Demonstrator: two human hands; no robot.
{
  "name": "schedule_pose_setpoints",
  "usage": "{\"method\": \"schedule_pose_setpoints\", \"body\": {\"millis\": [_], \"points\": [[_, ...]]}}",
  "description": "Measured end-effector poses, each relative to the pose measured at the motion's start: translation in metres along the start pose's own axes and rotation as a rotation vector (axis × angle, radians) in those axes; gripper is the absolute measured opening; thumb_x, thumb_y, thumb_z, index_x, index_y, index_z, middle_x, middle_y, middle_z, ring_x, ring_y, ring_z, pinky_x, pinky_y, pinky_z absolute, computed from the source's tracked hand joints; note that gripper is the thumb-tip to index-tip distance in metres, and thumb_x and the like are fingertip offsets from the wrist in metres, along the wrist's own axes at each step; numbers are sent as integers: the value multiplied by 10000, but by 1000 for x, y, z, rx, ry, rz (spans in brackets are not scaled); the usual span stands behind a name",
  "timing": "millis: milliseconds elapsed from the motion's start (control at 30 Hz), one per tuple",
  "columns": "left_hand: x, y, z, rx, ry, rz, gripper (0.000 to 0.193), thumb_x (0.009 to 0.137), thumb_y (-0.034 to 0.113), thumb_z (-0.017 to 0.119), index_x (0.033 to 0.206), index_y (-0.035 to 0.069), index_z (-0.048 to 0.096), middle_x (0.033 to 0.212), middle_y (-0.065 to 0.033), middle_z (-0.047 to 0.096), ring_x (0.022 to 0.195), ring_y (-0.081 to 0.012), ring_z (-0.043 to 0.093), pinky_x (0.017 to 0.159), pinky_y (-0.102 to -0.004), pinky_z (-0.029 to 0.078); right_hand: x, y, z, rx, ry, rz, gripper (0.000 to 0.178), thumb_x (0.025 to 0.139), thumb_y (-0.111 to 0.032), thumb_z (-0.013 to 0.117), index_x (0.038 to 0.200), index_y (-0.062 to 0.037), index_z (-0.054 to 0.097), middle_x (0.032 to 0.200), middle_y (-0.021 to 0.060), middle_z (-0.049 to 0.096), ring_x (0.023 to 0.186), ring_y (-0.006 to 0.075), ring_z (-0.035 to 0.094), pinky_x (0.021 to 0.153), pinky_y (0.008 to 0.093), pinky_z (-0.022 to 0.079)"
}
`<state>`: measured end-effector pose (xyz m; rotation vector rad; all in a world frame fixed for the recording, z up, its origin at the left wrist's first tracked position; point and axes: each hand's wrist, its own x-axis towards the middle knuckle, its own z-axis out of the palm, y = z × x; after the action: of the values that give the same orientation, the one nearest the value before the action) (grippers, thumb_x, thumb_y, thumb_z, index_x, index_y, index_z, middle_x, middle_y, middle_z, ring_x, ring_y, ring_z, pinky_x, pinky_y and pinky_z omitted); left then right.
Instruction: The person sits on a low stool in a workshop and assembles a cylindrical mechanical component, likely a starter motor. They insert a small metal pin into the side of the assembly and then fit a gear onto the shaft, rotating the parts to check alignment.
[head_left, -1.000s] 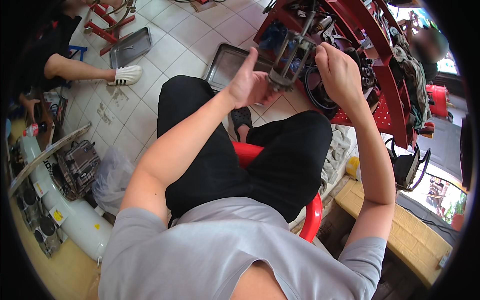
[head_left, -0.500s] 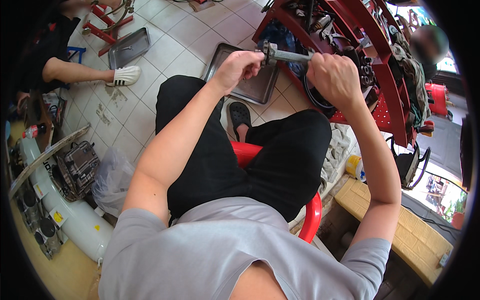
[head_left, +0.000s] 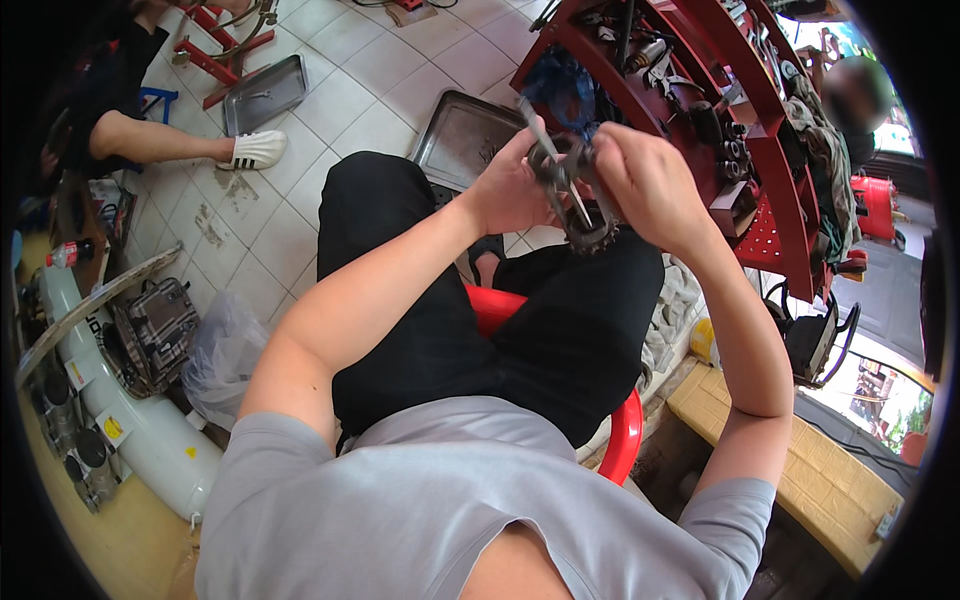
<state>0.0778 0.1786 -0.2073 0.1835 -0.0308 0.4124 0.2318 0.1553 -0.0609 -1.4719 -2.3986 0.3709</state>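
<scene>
Over my right knee, both hands hold up a greasy metal shaft with a toothed end [head_left: 590, 238]. The dark toothed end tilts down toward my lap, and a paler grey bar crosses it, pointing up and away. My left hand [head_left: 508, 190] is closed around the near left side of the part. My right hand [head_left: 648, 185] grips it from the right with curled fingers. The hands hide much of the part, and motion blurs its middle.
Beyond my knees a metal tray [head_left: 440, 150] lies on the tiled floor. At right stands a red tool rack [head_left: 780, 190] full of tools. Another person's leg [head_left: 170, 140] is at the far left, beside a second tray [head_left: 240, 110]. A plastic bag [head_left: 225, 350] sits left of me.
The shaft has swung from lying level between my hands to a steep tilt, its toothed end now low and nearer me. Both hands have moved closer together and lower.
</scene>
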Motion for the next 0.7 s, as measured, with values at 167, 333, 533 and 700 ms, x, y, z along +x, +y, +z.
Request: {"method": "schedule_pose_setpoints", "body": {"millis": [167,333,533,700], "points": [[1,5,20,199,150,107,820,839,725,376,1365,96,388,1214,-183,555,1033,-287,584,859,-429,433,4,33,6,-447,232,32,238,880,-201,520,712,-33,506,627,155,578,563,343,579,521,426,461],[-6,33,8,476,298,156,711,880,577,457,1368,75,330,1131,-228,590,896,-255,619,760,-357,475,-4,56,7,-646,151,-126,198,802,-188,578,671,-67,492,557,104,551,517,266,588,483,376,449],[-7,42,-5,363,366,226,365,905,352,489,1136,74,540,908,-56,607,750,-177,591,693,-318,472,-12,29,4,-421,-107,-306,170,759,-163,588,645,-70,503,534,90,536,513,245,588,483,362,441],[2,27,-11,452,342,139,337,944,343,454,1122,74,553,972,-57,626,816,-138,597,698,-309,480,-10,-6,2,-135,-138,-213,183,824,-157,562,707,-22,525,603,142,560,584,341,574,537,413,458]]}}
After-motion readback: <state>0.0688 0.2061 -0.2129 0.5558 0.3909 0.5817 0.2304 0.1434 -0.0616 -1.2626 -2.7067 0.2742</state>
